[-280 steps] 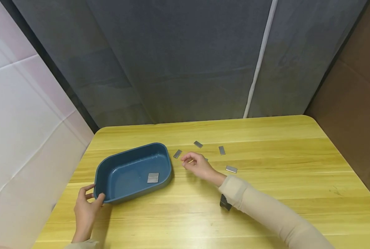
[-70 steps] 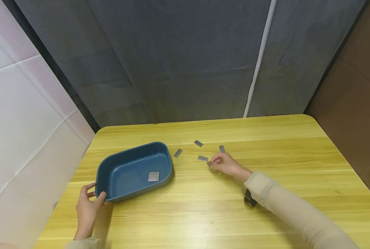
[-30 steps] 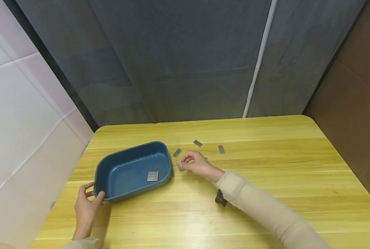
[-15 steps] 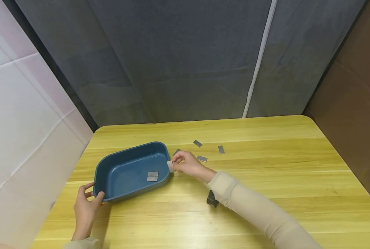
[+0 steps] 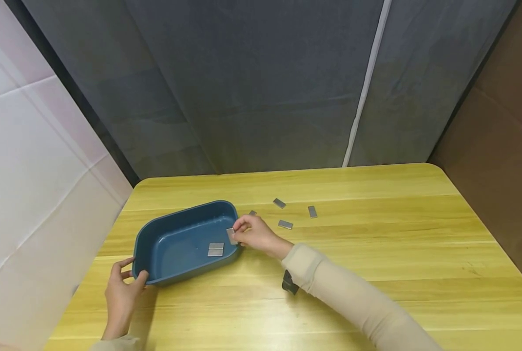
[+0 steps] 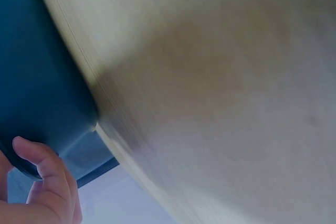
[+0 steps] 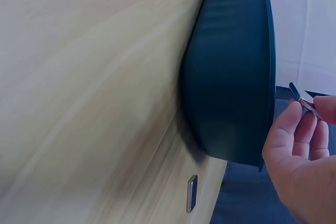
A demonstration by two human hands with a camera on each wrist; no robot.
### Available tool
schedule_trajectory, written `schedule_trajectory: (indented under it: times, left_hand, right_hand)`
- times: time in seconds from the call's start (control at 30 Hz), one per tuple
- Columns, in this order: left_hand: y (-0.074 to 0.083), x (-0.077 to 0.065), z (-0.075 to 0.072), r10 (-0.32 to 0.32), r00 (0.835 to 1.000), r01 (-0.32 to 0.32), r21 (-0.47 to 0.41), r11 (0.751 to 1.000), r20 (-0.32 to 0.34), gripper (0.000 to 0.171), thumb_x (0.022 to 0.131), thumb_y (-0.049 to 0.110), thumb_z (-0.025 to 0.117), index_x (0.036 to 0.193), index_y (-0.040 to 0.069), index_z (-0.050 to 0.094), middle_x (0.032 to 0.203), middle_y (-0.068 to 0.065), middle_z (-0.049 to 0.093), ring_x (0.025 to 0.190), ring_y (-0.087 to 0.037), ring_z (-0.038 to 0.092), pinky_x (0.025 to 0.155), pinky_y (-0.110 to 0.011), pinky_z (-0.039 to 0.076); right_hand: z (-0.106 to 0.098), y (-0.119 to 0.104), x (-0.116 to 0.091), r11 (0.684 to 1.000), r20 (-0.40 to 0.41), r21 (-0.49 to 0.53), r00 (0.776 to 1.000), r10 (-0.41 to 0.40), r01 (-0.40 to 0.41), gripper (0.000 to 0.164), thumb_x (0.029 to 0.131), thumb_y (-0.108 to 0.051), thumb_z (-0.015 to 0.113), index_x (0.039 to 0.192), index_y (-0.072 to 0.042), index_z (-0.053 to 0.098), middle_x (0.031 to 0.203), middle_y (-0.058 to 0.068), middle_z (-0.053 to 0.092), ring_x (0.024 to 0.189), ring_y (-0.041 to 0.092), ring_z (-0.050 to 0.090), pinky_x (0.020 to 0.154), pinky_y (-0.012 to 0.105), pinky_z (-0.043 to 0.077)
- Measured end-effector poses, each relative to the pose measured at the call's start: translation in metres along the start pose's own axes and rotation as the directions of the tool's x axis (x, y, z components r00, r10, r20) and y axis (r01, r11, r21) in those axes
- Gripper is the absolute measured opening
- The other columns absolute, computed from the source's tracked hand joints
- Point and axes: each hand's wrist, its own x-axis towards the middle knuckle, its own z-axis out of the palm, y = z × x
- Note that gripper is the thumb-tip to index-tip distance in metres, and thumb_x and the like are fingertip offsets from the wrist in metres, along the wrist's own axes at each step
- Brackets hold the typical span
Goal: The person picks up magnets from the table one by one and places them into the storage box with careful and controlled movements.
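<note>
My left hand (image 5: 122, 297) grips the near left corner of a blue plastic basin (image 5: 179, 213), thumb and fingers over its rim. My right hand (image 5: 261, 237) pinches a small flat silver metal plate (image 5: 231, 236) just over the basin's right rim. In the right wrist view that plate (image 7: 304, 100) is seen nearly edge-on between thumb and fingers; whether it is one piece or two at an angle is unclear. Inside the basin two similar metal plates (image 5: 215, 249) lie side by side. The left wrist view catches my left fingers (image 6: 50, 169) on the basin's edge.
Several more metal plates lie apart on the wooden table (image 5: 375, 273): one at the back (image 5: 280, 203), a right-hand plate (image 5: 312, 212), a nearer plate (image 5: 285, 224), and a plate partly behind my right hand (image 5: 252, 213). A dark grey curtain (image 5: 261, 87) stands behind the table.
My right hand has picked up the plate from the table's right side and carried it left, over the basin's rim. My left hand and the basin stay in place.
</note>
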Motion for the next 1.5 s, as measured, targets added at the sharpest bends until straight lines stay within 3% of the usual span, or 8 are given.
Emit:
schedule_trajectory:
  times: [0.33, 0.63, 0.83, 1.0, 1.07, 1.23, 1.5]
  left_hand:
    - [-0.001, 0.0, 0.001, -0.005, 1.0, 0.005, 0.007, 1.0, -0.003, 0.046, 0.076, 0.009, 0.057, 0.12, 0.009, 0.044, 0.089, -0.015, 0.053, 0.043, -0.013, 0.057, 0.041, -0.022, 0.049]
    - [0.0, 0.001, 0.0, 0.006, 1.0, -0.006, 0.014, 1.0, -0.007, 0.046, 0.076, 0.011, 0.056, 0.121, 0.01, 0.045, 0.088, -0.015, 0.053, 0.043, -0.013, 0.057, 0.041, -0.023, 0.049]
    - [-0.002, 0.002, 0.0, 0.008, 1.0, -0.008, 0.015, 1.0, -0.008, 0.046, 0.076, 0.01, 0.056, 0.12, 0.01, 0.044, 0.088, -0.015, 0.053, 0.043, -0.013, 0.057, 0.041, -0.023, 0.049]
    - [-0.003, 0.002, 0.001, 0.004, 1.0, -0.003, 0.015, 1.0, -0.004, 0.046, 0.076, 0.01, 0.057, 0.121, 0.01, 0.044, 0.089, -0.015, 0.053, 0.043, -0.013, 0.057, 0.041, -0.023, 0.049]
    - [-0.003, 0.002, 0.0, 0.004, 1.0, -0.004, 0.017, 1.0, 0.002, 0.046, 0.077, 0.01, 0.057, 0.121, 0.009, 0.044, 0.089, -0.015, 0.053, 0.044, -0.013, 0.057, 0.041, -0.023, 0.049]
    - [-0.003, 0.002, 0.0, 0.004, 1.0, -0.004, 0.03, 1.0, 0.007, 0.046, 0.077, 0.011, 0.057, 0.121, 0.009, 0.044, 0.088, -0.015, 0.053, 0.044, -0.014, 0.057, 0.042, -0.023, 0.049]
    - [-0.003, 0.003, 0.0, 0.004, 1.0, -0.004, 0.035, 0.999, 0.007, 0.046, 0.077, 0.012, 0.057, 0.121, 0.009, 0.043, 0.089, -0.015, 0.053, 0.044, -0.014, 0.057, 0.042, -0.023, 0.048]
  right_hand:
    - [0.012, -0.004, 0.003, 1.0, 0.016, 0.028, 1.0, 0.01, -0.011, 0.014, 0.079, 0.001, 0.059, 0.091, 0.002, 0.053, 0.076, 0.005, 0.051, 0.066, 0.015, 0.052, 0.063, 0.027, 0.052]
    - [0.016, -0.027, -0.009, 1.0, 0.004, 0.024, 1.0, -0.004, 0.004, 0.013, 0.08, 0.006, 0.055, 0.092, 0.007, 0.052, 0.075, 0.007, 0.05, 0.065, 0.018, 0.052, 0.073, 0.042, 0.051]
    - [0.019, -0.037, -0.015, 1.0, -0.026, -0.003, 0.999, -0.027, 0.027, 0.011, 0.08, 0.005, 0.056, 0.09, 0.006, 0.051, 0.076, 0.01, 0.051, 0.067, 0.025, 0.056, 0.063, 0.03, 0.052]
    - [0.021, -0.018, 0.002, 1.0, -0.011, -0.006, 1.0, -0.011, 0.011, 0.011, 0.079, 0.001, 0.059, 0.089, 0.001, 0.053, 0.076, 0.007, 0.052, 0.069, 0.025, 0.057, 0.067, 0.035, 0.053]
    - [0.023, -0.009, 0.01, 1.0, -0.006, -0.006, 1.0, -0.006, 0.006, 0.011, 0.08, 0.0, 0.06, 0.088, -0.001, 0.053, 0.076, 0.006, 0.052, 0.067, 0.018, 0.056, 0.07, 0.039, 0.052]
    - [0.026, -0.009, 0.012, 0.999, -0.01, -0.03, 1.0, -0.017, 0.016, 0.012, 0.079, 0.0, 0.06, 0.088, -0.001, 0.053, 0.076, 0.005, 0.052, 0.065, 0.014, 0.055, 0.07, 0.038, 0.052]
    - [0.033, -0.009, 0.015, 0.999, -0.012, -0.041, 0.999, -0.035, 0.035, 0.011, 0.078, 0.002, 0.06, 0.087, 0.0, 0.053, 0.074, 0.005, 0.052, 0.066, 0.024, 0.059, 0.065, 0.035, 0.053]
